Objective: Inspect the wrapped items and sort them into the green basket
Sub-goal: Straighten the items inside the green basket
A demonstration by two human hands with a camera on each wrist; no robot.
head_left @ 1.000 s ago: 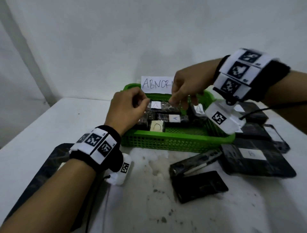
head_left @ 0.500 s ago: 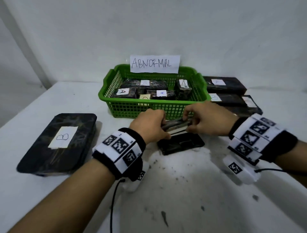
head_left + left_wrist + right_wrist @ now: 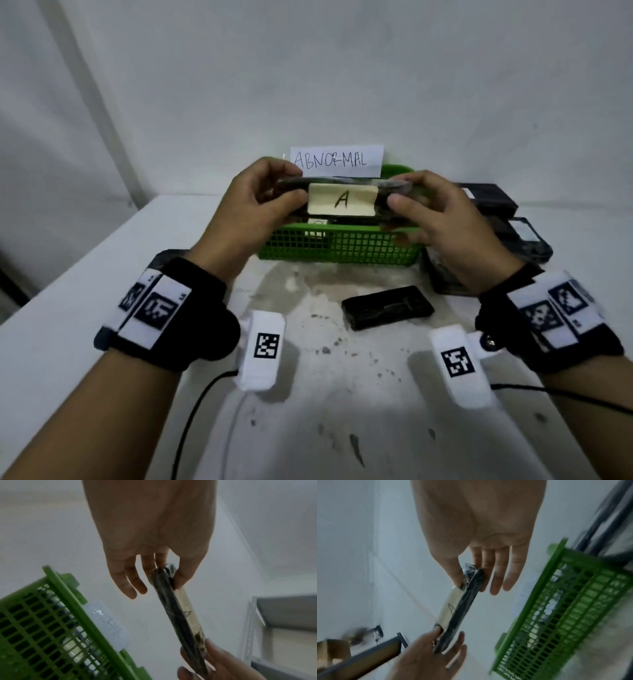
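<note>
Both hands hold one flat black wrapped item (image 3: 342, 200) up in the air, over the near side of the green basket (image 3: 342, 245). The left hand (image 3: 253, 212) pinches the left end of it, with the thumb on the near face and fingers behind. The right hand (image 3: 435, 219) pinches the right end the same way. In the left wrist view, two of the left fingers (image 3: 130, 582) stick out free and do not touch the item. In the right wrist view, two of the right fingers (image 3: 503, 577) hang free too. So each hand's grip is tight on an end of the item. A pale label (image 3: 342, 204) with the letter A faces the person. The basket sits near the far edge of the white bench (image 3: 68, 291), close to the wall. A paper sign (image 3: 337, 160) that reads ABNORMAL stands on the far rim of the basket. More wrapped things lie inside the basket, but they are mostly hidden. One small black wrapped item (image 3: 387, 307) lies flat on the bench, just in front of the basket. A few more black wrapped packs (image 3: 489, 198) lie by the right side of the basket, near the right edge of the bench. The bench top has grey stains in the middle.
</note>
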